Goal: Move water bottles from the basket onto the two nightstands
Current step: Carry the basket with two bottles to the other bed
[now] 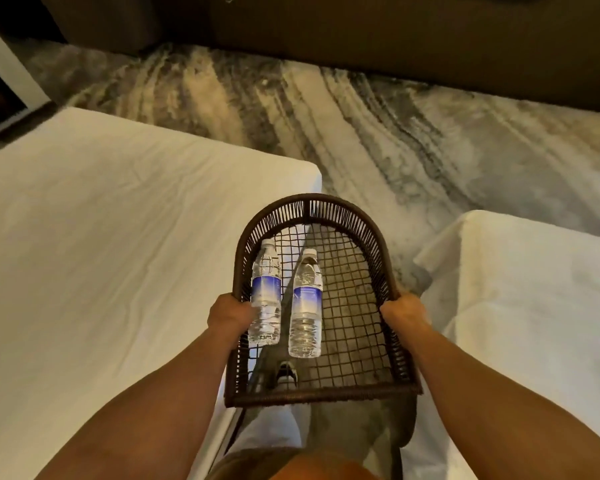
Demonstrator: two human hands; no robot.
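Two white beds (118, 237) flank a streaked grey carpet (378, 126).

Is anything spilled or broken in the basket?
No. Both water bottles lie flat in the basket, caps on, nothing spilled. The left hand and right hand grip its side rims.

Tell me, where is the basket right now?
The basket sits low in the head view, carried between two white beds by the left hand and right hand.
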